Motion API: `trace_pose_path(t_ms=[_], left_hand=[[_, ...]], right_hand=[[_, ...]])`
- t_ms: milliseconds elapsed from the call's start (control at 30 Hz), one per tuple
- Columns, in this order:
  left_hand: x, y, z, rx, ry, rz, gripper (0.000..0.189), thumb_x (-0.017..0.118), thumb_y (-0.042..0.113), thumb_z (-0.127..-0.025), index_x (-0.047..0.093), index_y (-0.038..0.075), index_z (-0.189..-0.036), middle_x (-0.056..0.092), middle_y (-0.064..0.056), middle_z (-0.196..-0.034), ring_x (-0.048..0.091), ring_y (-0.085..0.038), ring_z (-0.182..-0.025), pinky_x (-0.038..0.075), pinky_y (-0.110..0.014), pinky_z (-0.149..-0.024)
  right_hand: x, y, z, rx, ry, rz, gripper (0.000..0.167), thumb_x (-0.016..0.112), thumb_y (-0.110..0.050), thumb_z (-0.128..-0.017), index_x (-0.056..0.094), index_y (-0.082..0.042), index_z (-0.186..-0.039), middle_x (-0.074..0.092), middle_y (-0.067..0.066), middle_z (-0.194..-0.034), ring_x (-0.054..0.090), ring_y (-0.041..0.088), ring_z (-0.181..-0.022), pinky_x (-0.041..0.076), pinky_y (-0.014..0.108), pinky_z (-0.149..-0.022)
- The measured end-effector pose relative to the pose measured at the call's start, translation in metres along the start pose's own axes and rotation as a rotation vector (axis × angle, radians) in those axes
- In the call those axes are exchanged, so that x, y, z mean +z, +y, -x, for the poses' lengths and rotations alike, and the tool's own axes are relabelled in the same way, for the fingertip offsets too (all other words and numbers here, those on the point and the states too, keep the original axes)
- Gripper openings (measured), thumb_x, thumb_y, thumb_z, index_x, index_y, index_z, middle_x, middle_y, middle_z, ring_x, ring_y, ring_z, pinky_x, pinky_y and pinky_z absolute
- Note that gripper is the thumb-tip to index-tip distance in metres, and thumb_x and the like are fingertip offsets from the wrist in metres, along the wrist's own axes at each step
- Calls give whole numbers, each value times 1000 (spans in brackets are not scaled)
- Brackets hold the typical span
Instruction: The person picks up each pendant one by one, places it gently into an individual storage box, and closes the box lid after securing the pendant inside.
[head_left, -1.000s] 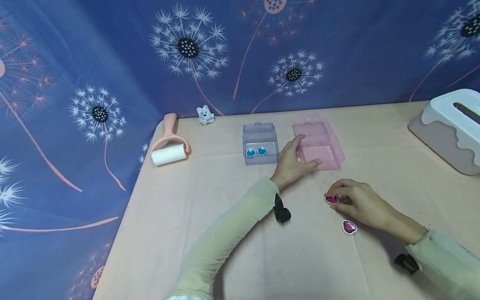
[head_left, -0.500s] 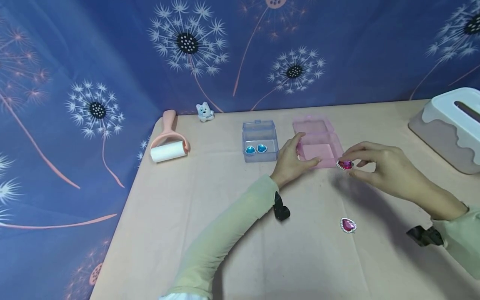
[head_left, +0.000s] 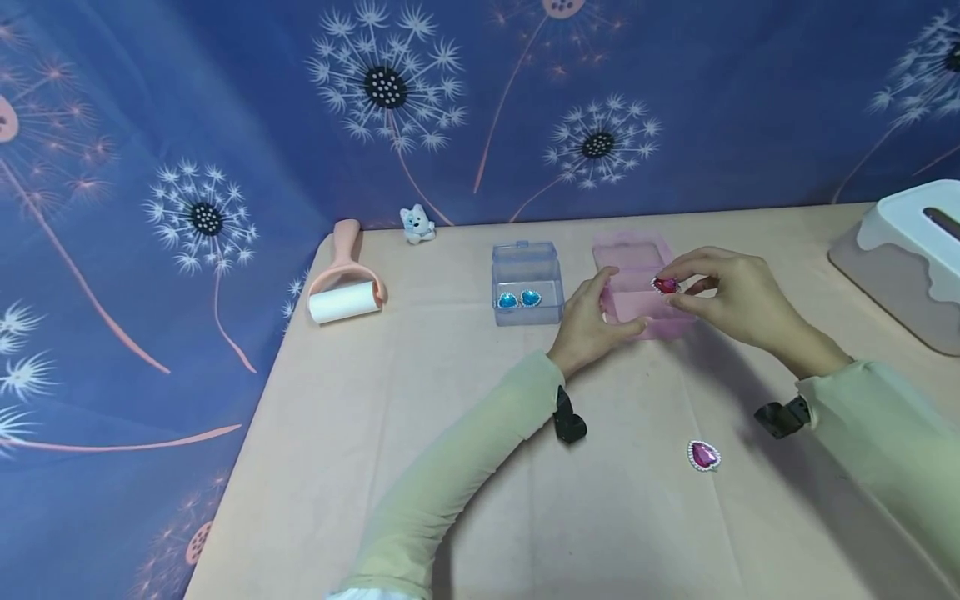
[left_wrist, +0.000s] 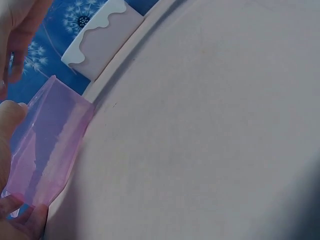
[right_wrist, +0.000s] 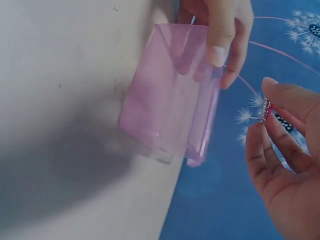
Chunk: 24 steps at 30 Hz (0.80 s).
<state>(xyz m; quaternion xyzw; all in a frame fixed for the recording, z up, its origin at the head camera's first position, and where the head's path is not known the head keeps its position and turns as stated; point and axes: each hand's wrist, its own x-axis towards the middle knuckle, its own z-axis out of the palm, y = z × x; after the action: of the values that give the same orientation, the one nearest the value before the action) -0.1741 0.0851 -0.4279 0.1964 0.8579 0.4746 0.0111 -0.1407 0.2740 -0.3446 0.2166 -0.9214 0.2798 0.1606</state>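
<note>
A translucent pink plastic box (head_left: pixel 639 308) stands with its lid open, tilted back behind it. My left hand (head_left: pixel 588 323) holds the box at its left side, thumb along the front wall; the left wrist view shows the fingers (left_wrist: pixel 31 220) at its edge. Between thumb and fingertips my right hand (head_left: pixel 738 296) pinches a red gem (head_left: pixel 665 285) with a silver beaded rim, above the pink box. From the right wrist view the gem is edge-on, apart from the box wall. A second gem, pink and teardrop-shaped (head_left: pixel 704 456), lies on the cloth nearer the front.
Left of the pink box is an open blue box (head_left: pixel 527 312) holding two blue gems (head_left: pixel 519 299). A lint roller (head_left: pixel 345 302) and a small white-blue dog figure (head_left: pixel 417 224) are at the back left. A tissue box (head_left: pixel 903 250) stands at the right.
My right hand has lifted the red gem off the cloth and carried it up and back, then left over the pink box. The left hand has stayed at the box.
</note>
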Motion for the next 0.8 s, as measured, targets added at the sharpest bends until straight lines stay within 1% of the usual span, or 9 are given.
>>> trace_pose_path(t_ms=[100, 233, 300, 400, 467, 533, 600, 667, 800], left_hand=[[-1, 2, 0, -6, -4, 7, 83, 82, 38, -76, 40, 18, -145, 57, -5, -121, 54, -10, -94, 47, -17, -75], [-1, 2, 0, -6, -7, -2, 82, 82, 39, -76, 40, 19, -144, 58, -4, -125, 54, -9, -102, 49, -21, -84], [-1, 2, 0, -2, -7, -13, 82, 82, 39, -76, 41, 19, -143, 57, -4, -127, 54, -9, -106, 49, -23, -88], [-1, 1, 0, 0, -7, -24, 81, 82, 40, -76, 41, 20, -143, 57, -3, -126, 55, -11, -109, 49, -24, -90], [-1, 0, 0, 1, -7, -34, 81, 82, 40, -75, 41, 20, -143, 58, -2, -126, 55, -10, -110, 49, -24, -91], [0, -1, 1, -1, -6, -37, 81, 82, 41, -75, 42, 20, -142, 58, 0, -125, 55, -10, -108, 48, -24, -90], [0, -1, 1, 4, -5, -38, 80, 82, 41, -75, 43, 20, -142, 58, 0, -122, 55, -9, -104, 48, -23, -87], [0, -1, 1, 12, -4, -33, 79, 82, 41, -75, 43, 20, -141, 58, 0, -122, 55, -9, -105, 47, -22, -87], [-1, -1, 1, 29, -5, -25, 78, 81, 41, -76, 43, 19, -141, 58, -3, -124, 55, -11, -111, 47, -22, -90]], right_hand=[[8, 4, -6, 34, -27, -28, 27, 80, 6, -71, 75, -6, -95, 72, 5, -98, 58, -11, -76, 45, 0, -67], [19, 9, -12, 72, -66, -70, 26, 79, 6, -73, 75, -6, -95, 71, 8, -98, 66, 6, -76, 48, 3, -67], [24, 10, -15, 83, -92, -74, 25, 78, 6, -73, 75, -5, -95, 71, 9, -98, 69, 15, -78, 54, 12, -68], [31, 12, -18, 101, -138, -62, 24, 77, 5, -74, 74, -4, -96, 71, 11, -100, 70, 28, -80, 57, 20, -67], [36, 13, -20, 105, -171, -58, 24, 76, 5, -74, 73, -3, -97, 71, 12, -99, 71, 29, -81, 59, 27, -67], [39, 14, -22, 93, -203, -46, 23, 76, 4, -75, 73, -2, -97, 71, 14, -98, 71, 29, -81, 58, 28, -66], [43, 14, -24, 84, -229, -27, 22, 76, 3, -75, 73, -2, -96, 71, 14, -95, 71, 29, -80, 58, 33, -67], [46, 15, -25, 74, -257, -7, 20, 76, 2, -75, 73, -2, -95, 72, 14, -91, 71, 29, -80, 57, 38, -68], [51, 15, -28, 98, -294, 2, 18, 76, 4, -74, 72, -1, -91, 73, 14, -86, 71, 29, -80, 56, 44, -73]])
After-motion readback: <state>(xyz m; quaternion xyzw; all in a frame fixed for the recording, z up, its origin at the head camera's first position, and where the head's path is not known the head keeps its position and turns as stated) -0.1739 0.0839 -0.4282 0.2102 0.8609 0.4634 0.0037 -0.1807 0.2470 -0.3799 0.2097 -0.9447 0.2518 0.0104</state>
